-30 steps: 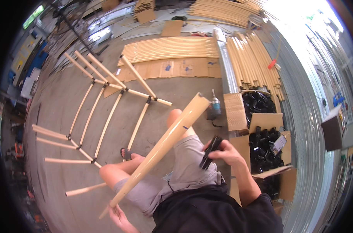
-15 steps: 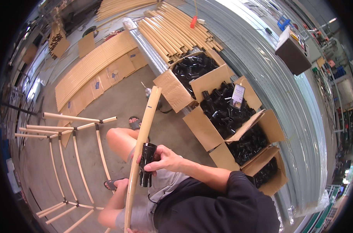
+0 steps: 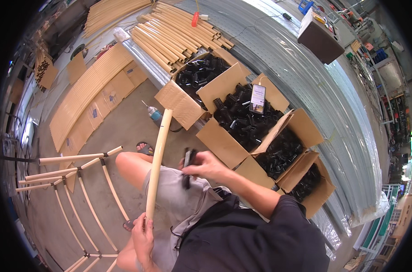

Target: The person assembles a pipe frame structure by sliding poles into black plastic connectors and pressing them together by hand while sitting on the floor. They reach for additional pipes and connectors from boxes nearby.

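From the head view, looking down over my lap, I have the fingers of my left hand (image 3: 143, 240) wrapped around the lower end of a tan tube (image 3: 159, 163), the thumb lying along its side. The tube slants up and away from me, passing over my grey shorts (image 3: 181, 190), with a small dark mark near its far end. I cannot tell whether it touches my leg.

My right hand (image 3: 208, 166) is just to the right of the tube, its fingers and thumb pinched around a black fitting (image 3: 187, 168). The fitting is blurred, so its exact shape is hard to make out; it is near the tube, with a gap between the two.

To my right are cardboard boxes (image 3: 222, 144) with their flaps up, filled with loose black fittings (image 3: 235, 122). A phone (image 3: 257, 99) lies over the pieces in one of them. Beyond the far box, a pile of tan tubes (image 3: 179, 38) sits beside long metal sheets (image 3: 278, 59).

Past the tube's far end, a power drill (image 3: 153, 113) with a blue body is on the floor (image 3: 124, 111). On my left stands a frame of tan tubes (image 3: 84, 192) joined by dark connectors, and farther off a row of tubes (image 3: 90, 93) lies over flat cardboard (image 3: 124, 80).
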`<state>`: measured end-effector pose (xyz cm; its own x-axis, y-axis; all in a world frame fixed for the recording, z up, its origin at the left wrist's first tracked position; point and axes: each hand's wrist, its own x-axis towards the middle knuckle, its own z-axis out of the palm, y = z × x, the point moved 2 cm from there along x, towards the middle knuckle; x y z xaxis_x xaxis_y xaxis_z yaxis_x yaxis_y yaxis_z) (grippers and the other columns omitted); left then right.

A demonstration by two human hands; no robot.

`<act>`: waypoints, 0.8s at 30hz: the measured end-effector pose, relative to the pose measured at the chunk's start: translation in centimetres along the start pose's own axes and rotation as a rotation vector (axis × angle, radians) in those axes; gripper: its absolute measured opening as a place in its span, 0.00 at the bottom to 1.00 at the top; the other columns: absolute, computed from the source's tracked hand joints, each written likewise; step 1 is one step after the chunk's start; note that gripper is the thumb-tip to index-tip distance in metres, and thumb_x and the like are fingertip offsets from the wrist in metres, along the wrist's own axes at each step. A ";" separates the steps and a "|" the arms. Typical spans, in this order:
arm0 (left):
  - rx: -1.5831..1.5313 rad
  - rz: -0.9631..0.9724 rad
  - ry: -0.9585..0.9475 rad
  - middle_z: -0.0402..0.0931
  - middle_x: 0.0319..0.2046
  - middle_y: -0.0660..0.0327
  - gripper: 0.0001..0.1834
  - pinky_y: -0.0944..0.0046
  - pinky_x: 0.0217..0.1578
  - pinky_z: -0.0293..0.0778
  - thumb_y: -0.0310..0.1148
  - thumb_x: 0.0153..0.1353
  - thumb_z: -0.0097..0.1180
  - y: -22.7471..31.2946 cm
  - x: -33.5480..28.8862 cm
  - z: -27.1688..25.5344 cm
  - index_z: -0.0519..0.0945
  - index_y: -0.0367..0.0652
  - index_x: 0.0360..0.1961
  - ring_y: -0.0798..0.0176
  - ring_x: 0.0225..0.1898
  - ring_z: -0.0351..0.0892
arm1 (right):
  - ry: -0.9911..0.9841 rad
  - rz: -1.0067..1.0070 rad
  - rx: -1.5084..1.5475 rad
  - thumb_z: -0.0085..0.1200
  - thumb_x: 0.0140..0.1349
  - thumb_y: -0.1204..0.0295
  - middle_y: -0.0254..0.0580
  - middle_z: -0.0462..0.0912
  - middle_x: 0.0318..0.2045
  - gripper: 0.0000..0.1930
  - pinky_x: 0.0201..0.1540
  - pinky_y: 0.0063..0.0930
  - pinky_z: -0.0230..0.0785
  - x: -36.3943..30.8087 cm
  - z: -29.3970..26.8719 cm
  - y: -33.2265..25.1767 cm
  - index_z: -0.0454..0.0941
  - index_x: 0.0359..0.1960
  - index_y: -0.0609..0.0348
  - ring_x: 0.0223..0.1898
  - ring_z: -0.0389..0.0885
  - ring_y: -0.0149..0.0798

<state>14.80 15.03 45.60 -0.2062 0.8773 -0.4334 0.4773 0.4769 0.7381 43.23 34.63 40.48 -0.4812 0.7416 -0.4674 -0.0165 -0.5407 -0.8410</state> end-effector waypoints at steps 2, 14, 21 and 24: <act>-0.065 0.037 0.012 0.73 0.33 0.60 0.17 0.67 0.35 0.72 0.29 0.66 0.56 -0.6 0.4 0.3 0.75 0.33 0.54 0.67 0.31 0.75 | 0.270 0.055 -0.244 0.67 0.56 0.67 0.37 0.84 0.30 0.15 0.28 0.21 0.75 -0.6 -6.0 1.9 0.82 0.40 0.64 0.26 0.80 0.27; -0.225 -0.021 -0.056 0.75 0.28 0.64 0.16 0.71 0.34 0.71 0.30 0.67 0.54 1.3 2.1 0.5 0.75 0.32 0.53 0.72 0.31 0.73 | 0.642 0.096 -1.205 0.67 0.46 0.63 0.54 0.84 0.25 0.17 0.30 0.36 0.79 -1.4 -21.2 4.7 0.80 0.24 0.68 0.25 0.86 0.46; -0.195 -0.024 -0.094 0.75 0.28 0.63 0.17 0.72 0.34 0.70 0.31 0.69 0.52 3.7 3.3 0.9 0.74 0.30 0.53 0.73 0.30 0.72 | 0.672 0.298 -1.450 0.71 0.46 0.59 0.55 0.84 0.33 0.20 0.39 0.43 0.78 0.4 -22.9 7.3 0.81 0.31 0.64 0.38 0.86 0.53; -0.212 -0.044 -0.073 0.75 0.29 0.63 0.17 0.71 0.34 0.70 0.32 0.69 0.53 3.1 3.3 0.9 0.73 0.29 0.53 0.72 0.30 0.72 | 0.761 0.215 -1.600 0.70 0.48 0.56 0.49 0.81 0.35 0.23 0.39 0.45 0.76 -0.6 -21.5 7.6 0.78 0.40 0.58 0.39 0.83 0.52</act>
<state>16.35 19.32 46.04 -0.1565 0.8527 -0.4983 0.2774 0.5222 0.8065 62.23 38.62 28.49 0.1190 0.9695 -0.2143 0.9927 -0.1122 0.0433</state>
